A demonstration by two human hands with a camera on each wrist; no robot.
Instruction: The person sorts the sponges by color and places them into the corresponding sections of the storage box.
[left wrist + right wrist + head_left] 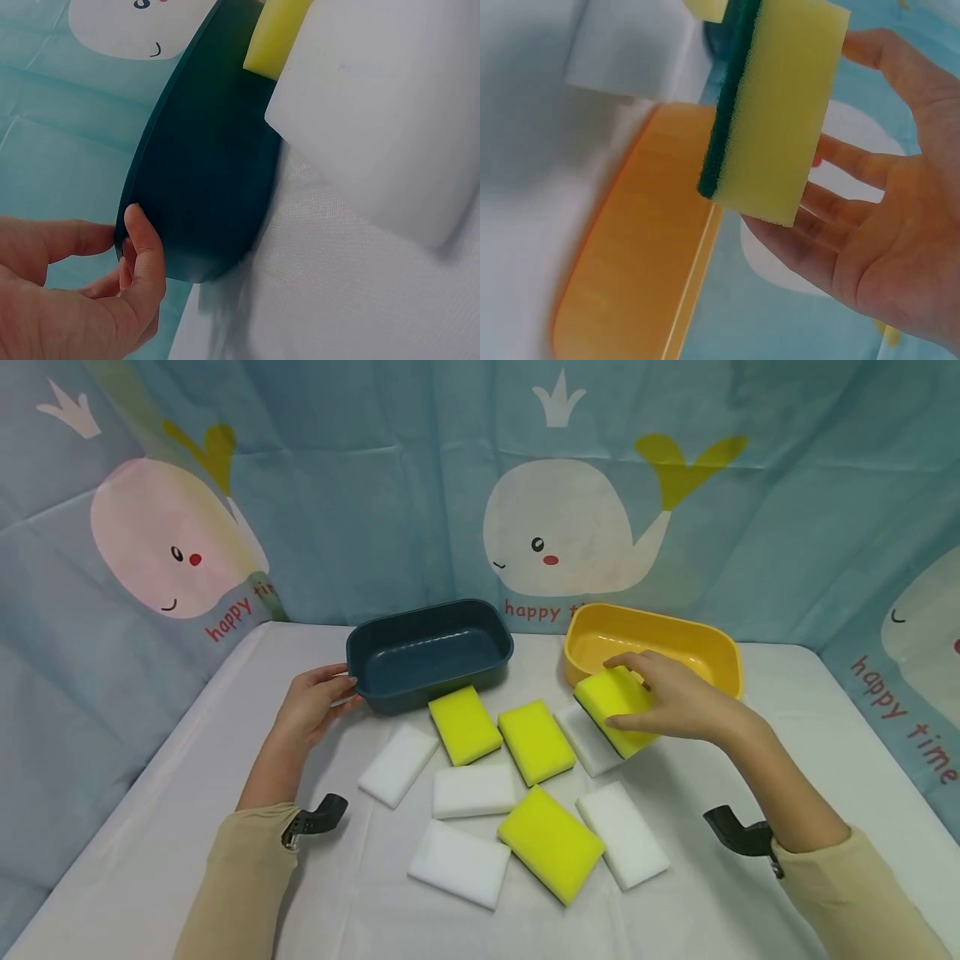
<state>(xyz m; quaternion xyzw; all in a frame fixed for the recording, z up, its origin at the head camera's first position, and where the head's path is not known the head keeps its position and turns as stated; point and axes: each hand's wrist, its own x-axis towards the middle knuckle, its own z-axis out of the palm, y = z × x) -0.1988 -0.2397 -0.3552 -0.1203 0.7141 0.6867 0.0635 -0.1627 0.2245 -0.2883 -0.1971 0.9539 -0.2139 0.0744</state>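
My left hand (pixel 311 702) pinches the left end of a dark blue plastic basin (pixel 408 697), thumb and fingers on either side of its rim in the left wrist view. A yellow sponge (pixel 617 697) with a dark green scouring side is held between the thumb and fingers of my right hand (pixel 682 697). The right wrist view shows this sponge (pixel 780 112) tilted, its green layer facing away from the palm. It overlaps the front of a yellow plastic basin (pixel 720 664) in the head view and partly hides a white sponge block (pixel 585 739) on the table.
Three more yellow sponges (pixel 551 843) and several white sponge blocks (pixel 472 791) lie scattered flat on the white-covered table (pixel 360 893). Both basins stand at the back, close to a light blue curtain (pixel 375 510) printed with whales.
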